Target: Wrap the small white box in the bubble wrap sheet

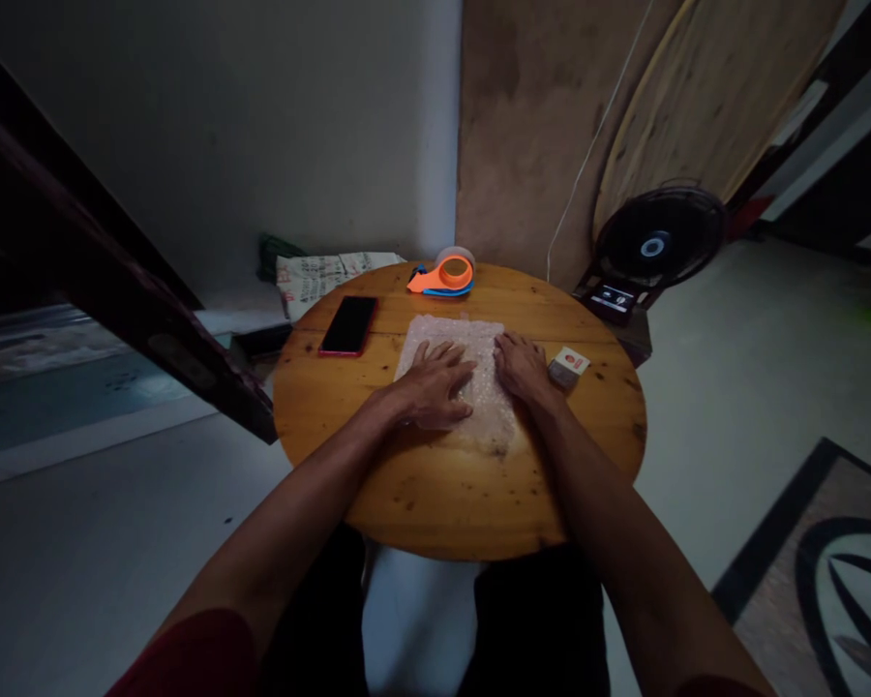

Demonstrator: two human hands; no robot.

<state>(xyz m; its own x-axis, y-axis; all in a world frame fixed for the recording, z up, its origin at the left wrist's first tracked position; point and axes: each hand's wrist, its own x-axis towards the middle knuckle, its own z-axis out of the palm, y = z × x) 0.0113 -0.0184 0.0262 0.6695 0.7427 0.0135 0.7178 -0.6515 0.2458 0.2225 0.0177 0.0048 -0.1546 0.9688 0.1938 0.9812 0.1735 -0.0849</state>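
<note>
A sheet of clear bubble wrap (488,392) lies flat on the round wooden table (442,513). My left hand (439,382) rests palm down on its left half, fingers spread and pointing away from me. At the sheet's right edge lies my right hand (523,366), palm down, its fingers stretched out and fairly close together. Just right of that hand is a small white and grey packet (568,367) with a red mark. Neither hand grips anything.
An orange and blue tape dispenser (446,276) stands at the table's far edge. Left of the sheet lies a dark-screened phone (348,325) in a red case. Beyond the table at the right stands a black fan (657,237); a printed sack (326,274) lies behind at left.
</note>
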